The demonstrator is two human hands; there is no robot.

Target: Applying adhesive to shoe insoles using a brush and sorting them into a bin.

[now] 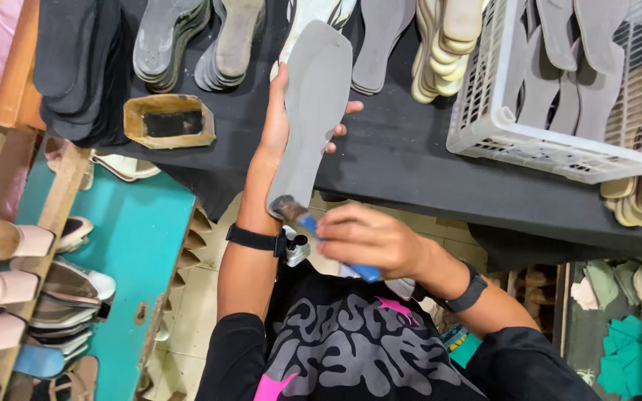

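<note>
My left hand holds a long grey shoe insole upright over the black table, thumb on one edge and fingertips on the other. My right hand grips a brush with a blue handle. Its bristles touch the insole's near, narrow end. Both wrists wear black bands.
A black-covered table carries stacks of grey and cream insoles, a small rectangular glue tin and a white plastic crate of grey soles. A wooden rack with shoes stands at left beside a teal board.
</note>
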